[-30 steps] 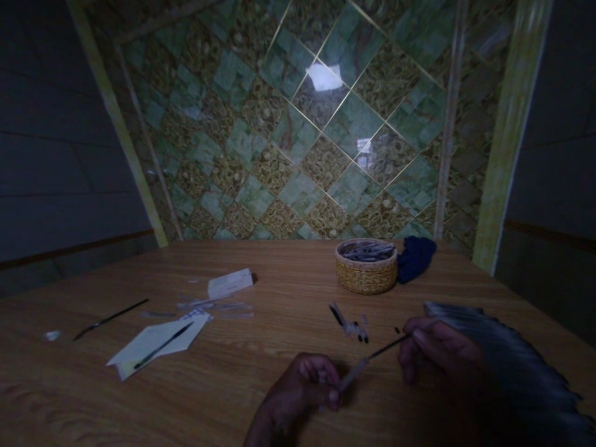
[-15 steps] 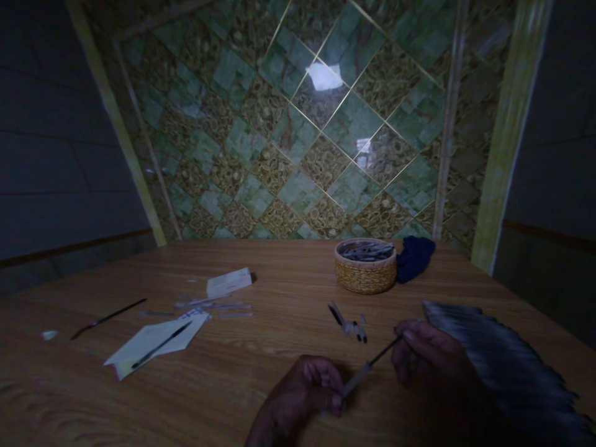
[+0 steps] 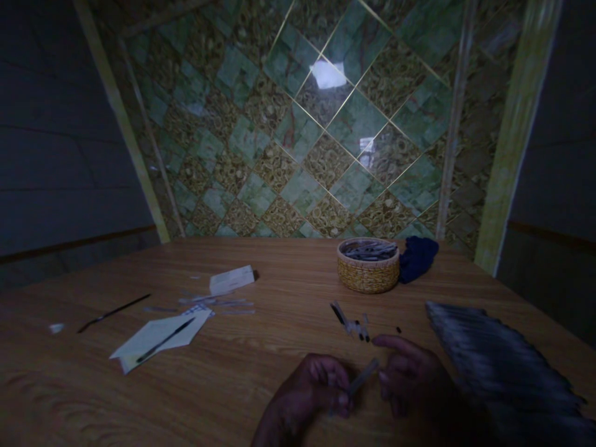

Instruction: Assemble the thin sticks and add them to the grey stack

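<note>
My left hand (image 3: 321, 388) is closed, its thumb and fingers pinching a pale, translucent pen barrel (image 3: 364, 377) that points up and to the right. Close to the barrel's far end is my right hand (image 3: 410, 375), index finger stretched out and thumb apart, with nothing visible between them. Just beyond the hands lie a few small clear and black pen parts (image 3: 358, 330). A tiny black piece (image 3: 398, 329) rests on the table above my right hand. The dark rod seen earlier does not show now.
At the right lies a wide row of dark pens (image 3: 498, 366), blurred. A woven basket (image 3: 367, 275) full of pen-like sticks stands at the back beside a dark blue cloth (image 3: 418, 257). Leftward are a white box (image 3: 231, 280), clear strips, folded paper (image 3: 139, 338) with a pen (image 3: 165, 340), and another dark pen (image 3: 114, 312).
My right hand has let go of the thin dark rod at the barrel's end and its index finger has straightened. A tiny black piece now lies on the table. My left hand keeps its pinch.
</note>
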